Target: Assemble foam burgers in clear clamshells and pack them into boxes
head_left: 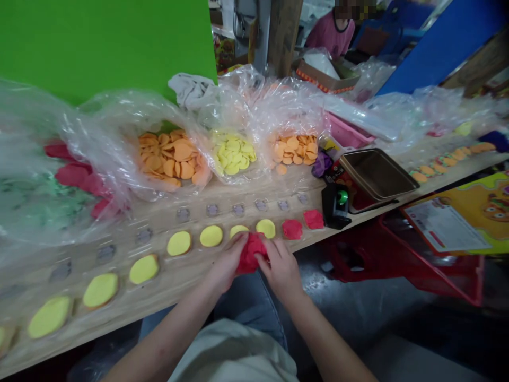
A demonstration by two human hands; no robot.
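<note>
My left hand [231, 258] and my right hand [279, 265] are both closed on one red soft piece [251, 253] with an uneven edge, held between them at the table's front edge. Just behind it lie a yellow disc [265, 228] and another yellow disc [237, 231], partly covered by my left fingers. More yellow discs [178, 243] run in a row to the left, some with an orange layer showing beneath. To the right of my hands, a red ruffled piece [292, 229] and a second red piece [314, 219] end the row.
Small grey pieces [212, 210] line the table behind the row. Clear bags hold orange discs [170, 159], yellow discs [234, 154] and red pieces [79, 178]. A black holder [336, 209] and a brown tray [376, 172] stand right. A person [332, 34] is beyond.
</note>
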